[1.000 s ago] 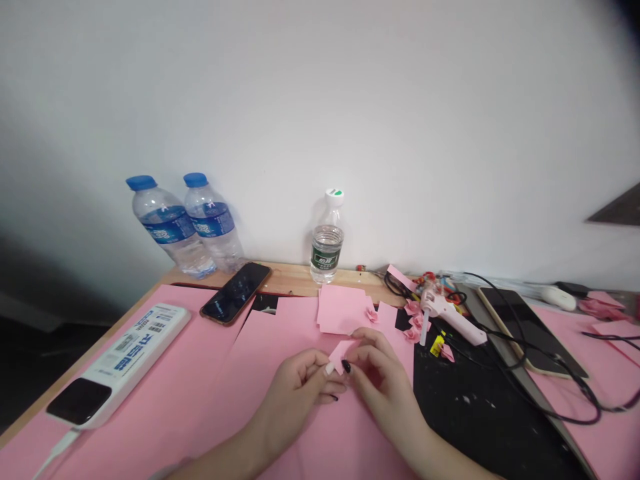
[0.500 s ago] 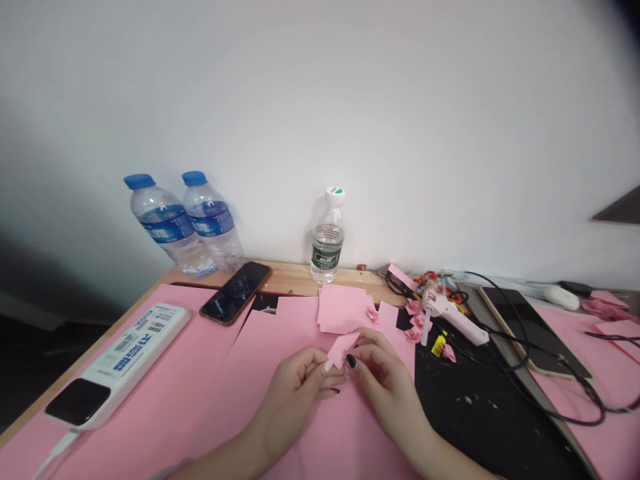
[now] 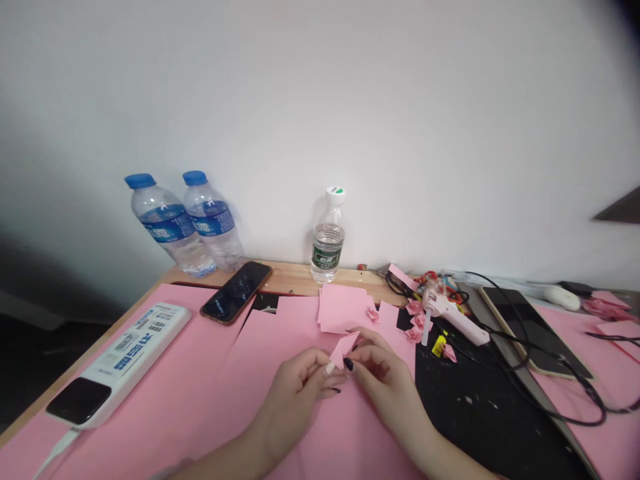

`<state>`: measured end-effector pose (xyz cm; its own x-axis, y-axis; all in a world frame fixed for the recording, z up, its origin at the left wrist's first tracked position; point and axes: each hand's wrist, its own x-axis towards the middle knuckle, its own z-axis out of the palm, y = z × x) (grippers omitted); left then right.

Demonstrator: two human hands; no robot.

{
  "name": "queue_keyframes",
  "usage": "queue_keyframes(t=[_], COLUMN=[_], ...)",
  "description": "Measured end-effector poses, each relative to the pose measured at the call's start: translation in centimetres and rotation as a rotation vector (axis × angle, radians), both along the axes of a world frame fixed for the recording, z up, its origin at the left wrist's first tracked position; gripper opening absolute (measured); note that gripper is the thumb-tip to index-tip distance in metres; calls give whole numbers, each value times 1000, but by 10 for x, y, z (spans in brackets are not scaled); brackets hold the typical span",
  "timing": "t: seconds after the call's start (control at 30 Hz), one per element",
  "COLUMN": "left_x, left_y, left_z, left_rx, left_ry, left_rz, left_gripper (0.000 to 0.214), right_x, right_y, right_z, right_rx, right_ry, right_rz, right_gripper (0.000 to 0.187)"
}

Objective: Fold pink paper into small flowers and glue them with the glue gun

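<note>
Both hands meet low in the middle of the desk. My left hand (image 3: pixel 295 403) and my right hand (image 3: pixel 385 380) pinch a small folded piece of pink paper (image 3: pixel 343 350) between their fingertips, and the fingers hide its lower part. Beyond the fingers lies a stack of pink paper squares (image 3: pixel 343 308). Small folded pink paper flowers (image 3: pixel 414 320) sit to the right of the stack, near a pink hot glue gun (image 3: pixel 450 320). Under my hands is a large pink paper sheet (image 3: pixel 260 393).
A white power bank (image 3: pixel 117 363) and a black phone (image 3: pixel 236 292) lie at left. Several water bottles (image 3: pixel 170 223) stand against the white wall. A black mat (image 3: pixel 480 400), black cables (image 3: pixel 550 373) and a tablet (image 3: pixel 535 330) occupy the right side.
The folded pink paper has turned slightly in my fingers, with its tip now pointing up and to the right. My hands have barely moved.
</note>
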<state>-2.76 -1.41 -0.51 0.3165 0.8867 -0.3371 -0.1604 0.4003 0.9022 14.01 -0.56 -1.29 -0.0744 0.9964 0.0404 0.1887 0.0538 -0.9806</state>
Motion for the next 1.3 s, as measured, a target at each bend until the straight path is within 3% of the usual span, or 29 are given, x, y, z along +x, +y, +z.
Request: queue_keyframes(t=[0.4, 1.3], left_x=[-2, 1], left_y=[-1, 0], left_z=[-4, 1], left_rx=[76, 23], left_ry=[53, 49], left_rz=[-24, -32], left_gripper=[20, 26], right_x=[-3, -3], right_y=[-2, -5], right_z=[8, 7], right_rx=[29, 28], right_ry=[-40, -45], right_rz=[20, 61], right_gripper=[15, 16])
